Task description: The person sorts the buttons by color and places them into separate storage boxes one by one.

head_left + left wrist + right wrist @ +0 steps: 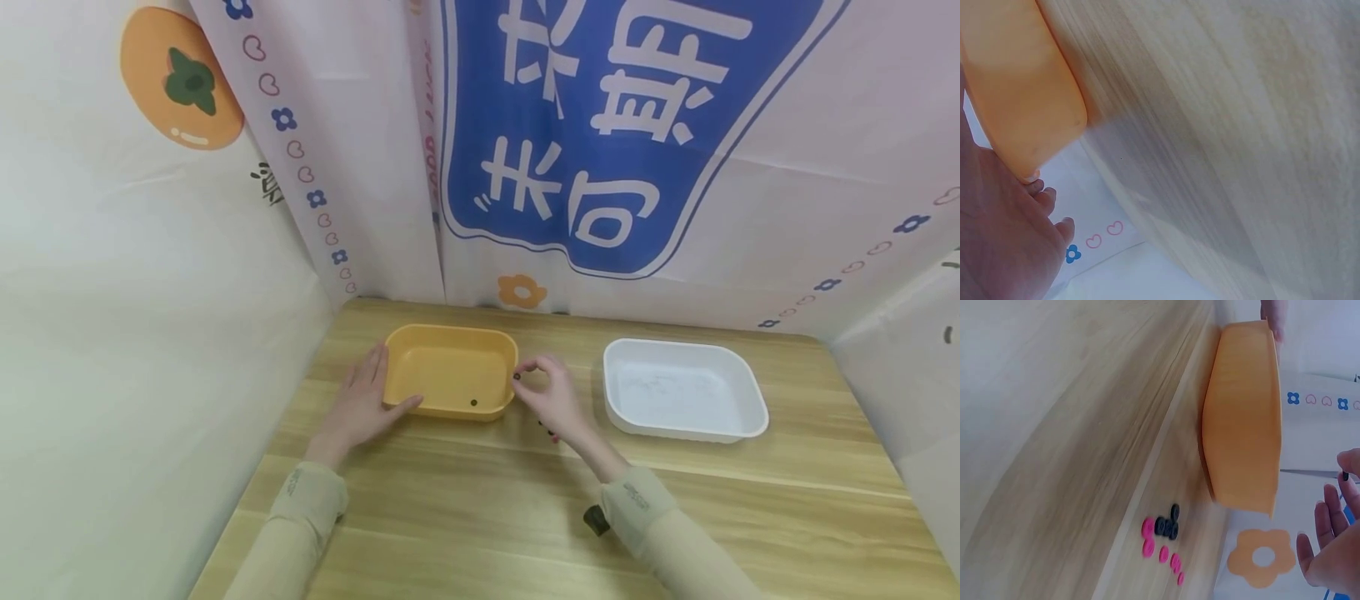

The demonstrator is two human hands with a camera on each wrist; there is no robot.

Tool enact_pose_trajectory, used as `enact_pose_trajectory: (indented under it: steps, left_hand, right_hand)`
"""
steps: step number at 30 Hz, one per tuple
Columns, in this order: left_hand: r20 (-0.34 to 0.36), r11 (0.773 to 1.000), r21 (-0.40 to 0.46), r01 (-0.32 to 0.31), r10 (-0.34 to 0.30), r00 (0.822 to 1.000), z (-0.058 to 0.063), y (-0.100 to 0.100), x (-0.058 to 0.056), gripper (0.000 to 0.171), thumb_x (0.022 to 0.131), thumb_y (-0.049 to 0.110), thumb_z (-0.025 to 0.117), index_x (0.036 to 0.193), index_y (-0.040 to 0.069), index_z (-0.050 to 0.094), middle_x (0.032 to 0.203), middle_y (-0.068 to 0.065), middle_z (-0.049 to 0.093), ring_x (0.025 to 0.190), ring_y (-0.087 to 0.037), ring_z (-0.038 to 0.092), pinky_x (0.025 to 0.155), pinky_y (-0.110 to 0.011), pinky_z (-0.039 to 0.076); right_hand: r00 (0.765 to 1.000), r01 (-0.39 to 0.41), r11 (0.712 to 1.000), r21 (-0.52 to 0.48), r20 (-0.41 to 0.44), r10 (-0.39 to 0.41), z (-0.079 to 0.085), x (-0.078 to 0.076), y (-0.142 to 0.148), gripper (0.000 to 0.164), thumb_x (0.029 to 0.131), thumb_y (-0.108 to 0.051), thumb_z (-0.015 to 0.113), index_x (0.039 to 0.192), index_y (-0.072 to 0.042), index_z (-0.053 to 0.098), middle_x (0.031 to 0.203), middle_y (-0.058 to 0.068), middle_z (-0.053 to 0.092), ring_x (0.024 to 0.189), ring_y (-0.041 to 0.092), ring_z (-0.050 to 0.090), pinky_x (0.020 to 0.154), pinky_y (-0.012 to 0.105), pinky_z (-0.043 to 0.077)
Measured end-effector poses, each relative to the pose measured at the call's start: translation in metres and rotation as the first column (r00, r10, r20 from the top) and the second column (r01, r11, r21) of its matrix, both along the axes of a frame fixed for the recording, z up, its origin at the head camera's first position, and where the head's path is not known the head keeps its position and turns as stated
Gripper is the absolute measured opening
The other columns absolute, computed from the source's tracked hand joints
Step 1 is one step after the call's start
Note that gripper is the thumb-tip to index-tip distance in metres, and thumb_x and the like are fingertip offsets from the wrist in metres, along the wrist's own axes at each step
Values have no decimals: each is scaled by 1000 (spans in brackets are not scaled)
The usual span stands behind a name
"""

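Observation:
My left hand (363, 408) rests against the left end of a yellow-orange plastic tray (435, 367), its fingers straight along the side and the thumb at the front rim. Inside that tray lies one small black round piece (474, 402). Just off the tray's right rim, my right hand (555, 404) pinches another small black round piece (517, 377) between thumb and index finger. The right wrist view shows several black ring-like pieces (1166, 526) bunched on the table, beside several pink ones (1148, 548); the right hand mostly covers these in the head view.
A white plastic tray (686, 387) stands on the wood-grain table (465, 500) to the right. Printed cloth (390, 167) hangs behind the table and along its sides. A small dark object (596, 521) shows beside the right sleeve cuff.

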State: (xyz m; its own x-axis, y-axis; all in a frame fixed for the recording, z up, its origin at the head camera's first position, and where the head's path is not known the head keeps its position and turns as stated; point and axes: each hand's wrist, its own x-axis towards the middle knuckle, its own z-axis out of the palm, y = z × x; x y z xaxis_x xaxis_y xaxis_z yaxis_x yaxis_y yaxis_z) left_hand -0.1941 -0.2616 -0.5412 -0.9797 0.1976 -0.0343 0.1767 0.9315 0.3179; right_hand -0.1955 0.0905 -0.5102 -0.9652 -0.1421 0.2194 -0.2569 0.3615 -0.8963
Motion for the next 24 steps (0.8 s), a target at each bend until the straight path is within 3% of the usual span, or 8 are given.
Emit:
enact_pose_trajectory:
  steps: [8, 17, 24]
  left_hand:
    - [-17, 1000, 8, -1, 1, 1000, -1, -1, -3, 123, 102, 83, 49, 174, -3, -2, 185, -23, -2, 173, -44, 7, 142, -64, 3]
    - [-8, 1000, 12, -8, 9, 1000, -2, -1, 5, 122, 102, 81, 51, 174, -3, 0, 185, -24, 0, 173, -43, 6, 142, -63, 3]
    - [-18, 1000, 15, -13, 13, 1000, 2, 0, 9, 120, 103, 79, 52, 174, -5, 3, 185, -24, 0, 173, -43, 7, 141, -64, 5]
  right_hand:
    - [1000, -17, 1000, -2, -19, 17, -2, -13, -20, 17, 92, -1, 82, 108, 0, 76, 114, 19, 74, 116, 37, 65, 111, 63, 53]
    - [996, -37, 997, 61, -76, 41, -11, -17, -36, 12, 92, -1, 84, 100, -1, 75, 105, 17, 74, 107, 39, 67, 101, 57, 57]
    - [996, -50, 995, 82, -73, 56, -17, -20, -42, 13, 92, -3, 85, 99, -2, 74, 104, 16, 72, 108, 40, 66, 102, 63, 56]
